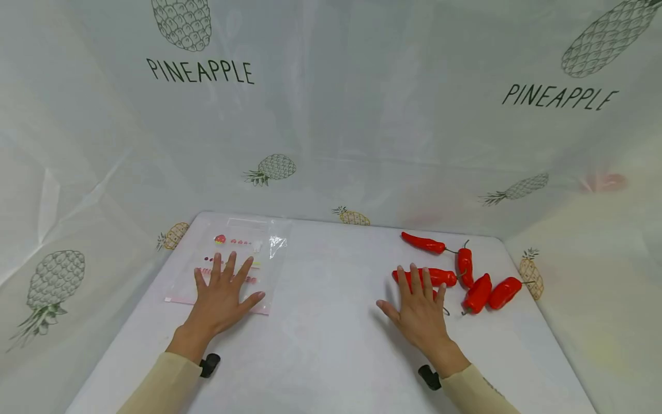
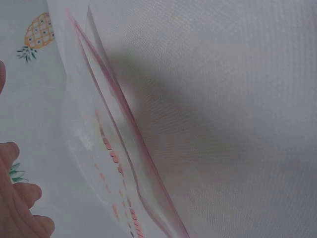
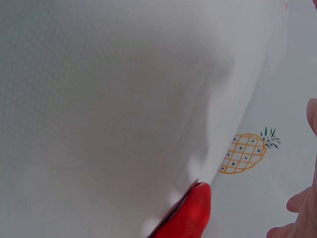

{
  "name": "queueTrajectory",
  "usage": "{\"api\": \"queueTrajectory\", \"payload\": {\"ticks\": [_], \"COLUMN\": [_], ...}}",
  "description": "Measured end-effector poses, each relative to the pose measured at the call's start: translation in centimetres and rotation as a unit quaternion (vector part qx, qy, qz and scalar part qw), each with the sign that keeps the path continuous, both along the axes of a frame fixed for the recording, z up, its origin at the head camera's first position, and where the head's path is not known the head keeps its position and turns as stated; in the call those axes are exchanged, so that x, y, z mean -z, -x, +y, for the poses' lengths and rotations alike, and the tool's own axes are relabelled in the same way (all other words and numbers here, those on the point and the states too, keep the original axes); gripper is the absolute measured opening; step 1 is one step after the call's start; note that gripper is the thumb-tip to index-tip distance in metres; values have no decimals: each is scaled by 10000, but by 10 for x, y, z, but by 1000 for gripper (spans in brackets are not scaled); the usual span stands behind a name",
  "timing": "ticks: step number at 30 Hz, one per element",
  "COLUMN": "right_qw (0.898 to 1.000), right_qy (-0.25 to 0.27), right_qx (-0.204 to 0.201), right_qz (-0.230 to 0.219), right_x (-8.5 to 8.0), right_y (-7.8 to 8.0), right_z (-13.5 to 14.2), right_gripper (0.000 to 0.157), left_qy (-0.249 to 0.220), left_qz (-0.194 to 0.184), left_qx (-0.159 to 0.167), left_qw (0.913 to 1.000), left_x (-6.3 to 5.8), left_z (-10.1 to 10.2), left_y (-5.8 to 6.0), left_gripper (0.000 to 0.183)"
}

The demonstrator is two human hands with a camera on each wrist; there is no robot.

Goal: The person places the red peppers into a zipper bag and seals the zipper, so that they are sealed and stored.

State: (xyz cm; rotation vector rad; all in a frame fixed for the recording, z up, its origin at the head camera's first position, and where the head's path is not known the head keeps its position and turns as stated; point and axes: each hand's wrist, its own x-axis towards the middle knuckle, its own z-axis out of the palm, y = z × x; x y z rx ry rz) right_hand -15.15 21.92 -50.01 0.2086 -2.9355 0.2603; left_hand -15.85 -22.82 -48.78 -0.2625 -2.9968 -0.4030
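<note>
While I watch from afar through the head camera, both of the person's hands reach out over a white table [image 1: 331, 339], and neither one grips anything. I see the left hand [image 1: 219, 302] with its fingers spread and extended above a clear plastic bag [image 1: 266, 273] with a pink edge, which lies on the left part of the table. Small red printed shapes show on or through the bag, too small for me to make out. From the left wrist I see the bag's pink edge lifted a little off the tabletop, with the fingertips apart from it.

The right hand [image 1: 420, 315] is likewise loose, fingers splayed and holding nothing, beside a group of red peppers on the right part of the table. Its fingers overlap one long pepper [image 1: 437, 277] in my head view, and another pepper [image 1: 434, 295] is mostly hidden behind them; I cannot tell whether any fingertip touches either. Behind these, a slim pepper [image 1: 423, 242] lies farthest back, and to the right I count an end-on pepper [image 1: 465, 268], a slanted pepper [image 1: 477, 294] and an outermost pepper [image 1: 505, 293]. Around the table hangs a pale curtain [image 1: 351, 115] printed with pineapples, and beige sleeves [image 1: 165, 385] cover both forearms.
</note>
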Motion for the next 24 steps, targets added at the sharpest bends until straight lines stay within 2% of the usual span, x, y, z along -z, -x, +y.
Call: {"api": "queueTrajectory", "payload": {"ticks": [14, 19, 24], "right_qw": [9998, 9995, 9996], "right_qy": [191, 313, 104], "right_qx": [38, 5, -232], "right_qz": [-10, -75, -127], "right_x": [-2, 2, 6], "right_y": [1, 3, 4], "right_z": [-3, -12, -36], "right_gripper": [102, 100, 96], "left_qy": [127, 40, -45], "left_qz": [-127, -238, -383], "left_qx": [-49, -143, -289], "left_qw": [9998, 9996, 9988], "left_x": [-2, 0, 6], "left_z": [-12, -27, -51], "left_y": [9, 9, 13], "left_gripper": [89, 89, 89]}}
